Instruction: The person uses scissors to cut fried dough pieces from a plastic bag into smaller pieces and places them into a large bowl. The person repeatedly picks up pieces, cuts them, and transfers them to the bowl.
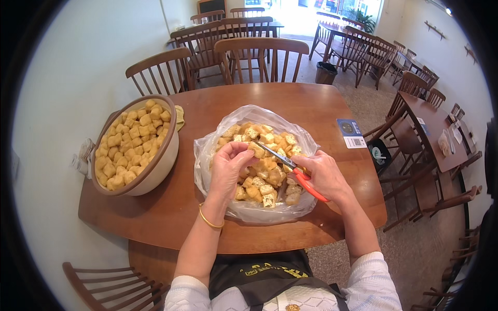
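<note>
Between the thumb and fingers of my left hand (235, 159) is a golden fried tofu puff (256, 149). My right hand (323, 175) grips scissors with red handles (307, 184), their dark blades pointing up and left against that puff. Both hands are above a clear plastic bag (206, 155) spread open on the wooden table (186, 217). Inside the bag lie many tofu puffs (268, 188), several cut so their pale, porous insides show. How far the blades have gone into the held puff cannot be told.
A large brown-rimmed tub (171, 155) heaped with whole tofu puffs (136, 136) stands at left. Behind it lie a yellow cloth (179, 117) and jars (79, 163) by the wall. A printed card (351, 133) is near the right edge. Wooden chairs (262, 46) stand beyond the table.
</note>
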`<state>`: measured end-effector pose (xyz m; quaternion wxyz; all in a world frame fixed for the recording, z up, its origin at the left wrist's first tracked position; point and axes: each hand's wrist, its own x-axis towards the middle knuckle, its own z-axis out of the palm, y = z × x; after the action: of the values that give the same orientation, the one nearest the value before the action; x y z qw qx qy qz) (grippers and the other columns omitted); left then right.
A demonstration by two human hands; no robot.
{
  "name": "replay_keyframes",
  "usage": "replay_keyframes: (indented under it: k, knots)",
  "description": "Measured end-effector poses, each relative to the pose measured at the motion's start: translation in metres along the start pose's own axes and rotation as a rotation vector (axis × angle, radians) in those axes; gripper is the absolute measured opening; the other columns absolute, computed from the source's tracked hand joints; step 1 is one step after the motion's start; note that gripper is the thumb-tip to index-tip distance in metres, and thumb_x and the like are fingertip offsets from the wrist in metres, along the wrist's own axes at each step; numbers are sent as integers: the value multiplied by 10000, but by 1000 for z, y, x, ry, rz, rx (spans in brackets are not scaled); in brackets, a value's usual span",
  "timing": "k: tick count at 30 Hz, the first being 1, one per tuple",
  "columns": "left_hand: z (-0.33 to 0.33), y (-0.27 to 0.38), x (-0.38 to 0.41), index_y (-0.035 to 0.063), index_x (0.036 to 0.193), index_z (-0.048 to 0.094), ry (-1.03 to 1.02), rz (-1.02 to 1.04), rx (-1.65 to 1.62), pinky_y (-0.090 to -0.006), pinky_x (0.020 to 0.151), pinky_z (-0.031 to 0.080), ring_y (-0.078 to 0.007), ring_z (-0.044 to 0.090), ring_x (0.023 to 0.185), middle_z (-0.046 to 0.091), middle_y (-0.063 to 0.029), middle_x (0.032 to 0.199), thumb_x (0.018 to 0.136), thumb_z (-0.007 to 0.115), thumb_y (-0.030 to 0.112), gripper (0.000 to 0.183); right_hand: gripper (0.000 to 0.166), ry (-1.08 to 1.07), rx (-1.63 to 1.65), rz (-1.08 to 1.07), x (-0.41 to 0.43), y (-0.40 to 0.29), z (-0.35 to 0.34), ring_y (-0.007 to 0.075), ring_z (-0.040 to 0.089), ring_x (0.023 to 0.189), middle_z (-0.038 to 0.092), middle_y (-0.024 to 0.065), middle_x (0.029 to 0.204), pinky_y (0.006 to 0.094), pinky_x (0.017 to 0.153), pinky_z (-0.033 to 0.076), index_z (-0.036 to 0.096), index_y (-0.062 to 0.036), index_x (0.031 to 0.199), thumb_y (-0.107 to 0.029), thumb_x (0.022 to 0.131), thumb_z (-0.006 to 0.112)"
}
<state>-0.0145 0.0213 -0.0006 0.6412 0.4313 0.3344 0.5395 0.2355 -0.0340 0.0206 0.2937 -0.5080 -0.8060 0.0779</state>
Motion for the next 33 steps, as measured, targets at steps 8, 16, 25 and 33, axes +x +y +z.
replay_keyframes:
  k: [8, 16, 25, 33]
  knots:
    - [-2, 2, 0, 33, 1095, 658, -61, 22, -199, -340, 944, 616, -188, 716, 1009, 725, -92, 1092, 976, 665, 22, 120, 459, 111, -90, -7, 4, 2, -9, 316, 648, 969, 691, 152, 1020, 420, 1007, 408, 630, -60, 1304, -142, 868, 747]
    - [-2, -1, 1, 41, 1116, 654, -115, 36, -258, -346, 952, 616, -190, 712, 1043, 724, -91, 1099, 979, 672, 28, 139, 538, 75, -86, -73, 2, 0, 0, 318, 616, 1087, 624, 141, 1054, 520, 1110, 315, 559, -58, 1371, -57, 852, 704]
    - [3, 0, -1, 19, 1120, 643, -115, 40, -169, -322, 935, 614, -170, 710, 1034, 717, -93, 1112, 978, 664, 12, 144, 520, 52, -80, -67, 2, -2, 3, 325, 611, 1083, 620, 153, 1045, 521, 1118, 307, 545, -62, 1373, -87, 877, 700]
    - [5, 0, -2, 3, 1147, 644, -106, 13, -155, -291, 938, 606, -158, 707, 1032, 715, -98, 1135, 985, 652, 18, 163, 577, 3, -63, -29, 0, -5, 1, 330, 601, 1119, 645, 160, 1138, 484, 1126, 314, 549, -86, 1421, -118, 876, 737]
